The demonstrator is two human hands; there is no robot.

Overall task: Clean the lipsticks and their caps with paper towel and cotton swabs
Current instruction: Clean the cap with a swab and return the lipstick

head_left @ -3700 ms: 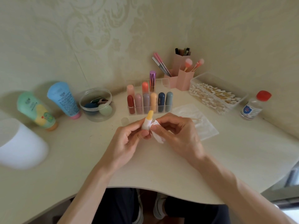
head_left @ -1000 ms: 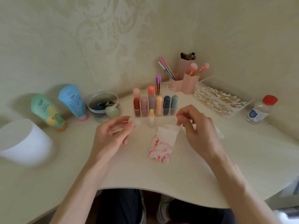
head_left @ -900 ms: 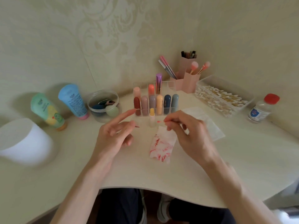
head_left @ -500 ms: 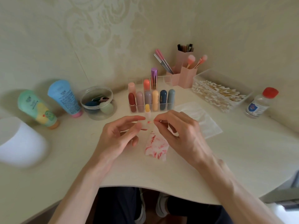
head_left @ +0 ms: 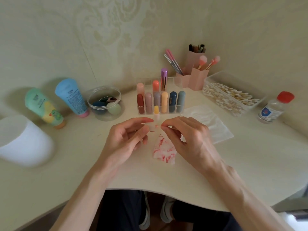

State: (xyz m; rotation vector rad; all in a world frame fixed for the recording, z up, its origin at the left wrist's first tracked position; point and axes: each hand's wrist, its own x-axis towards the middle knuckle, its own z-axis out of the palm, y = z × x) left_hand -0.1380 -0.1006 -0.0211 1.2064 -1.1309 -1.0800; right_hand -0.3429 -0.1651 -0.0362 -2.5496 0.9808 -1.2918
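Head view has the left hand (head_left: 128, 142) over the middle of the surface (head_left: 250, 155), its fingers (head_left: 141, 120) and thumb pinching a small pale cap (head_left: 151, 127). The right hand (head_left: 188, 139) pinches a swab (head_left: 157, 125) whose reddened tip sits at the cap's mouth. The uncapped lipstick (head_left: 156, 112) stands upright just beyond both hands, directly in front of the rack (head_left: 160, 105). The stained towel (head_left: 164, 150) lies flat on the surface, partly beneath the right hand. The likeliest slip, I judge, is a knuckle or the swab's free end knocking that lipstick over as the hands twist. It is narrow and unsupported, and its bare yellow tip would smear or dent on the surface. The swab tip already looks loaded with red, so working it round the cap may spread pigment rather than lift it. A fresh one from the box (head_left: 230, 95) toward the far right corner would avoid that. The cap is held only at the fingertips, so a hard push from the swab could pop it loose and send it rolling toward the front edge.
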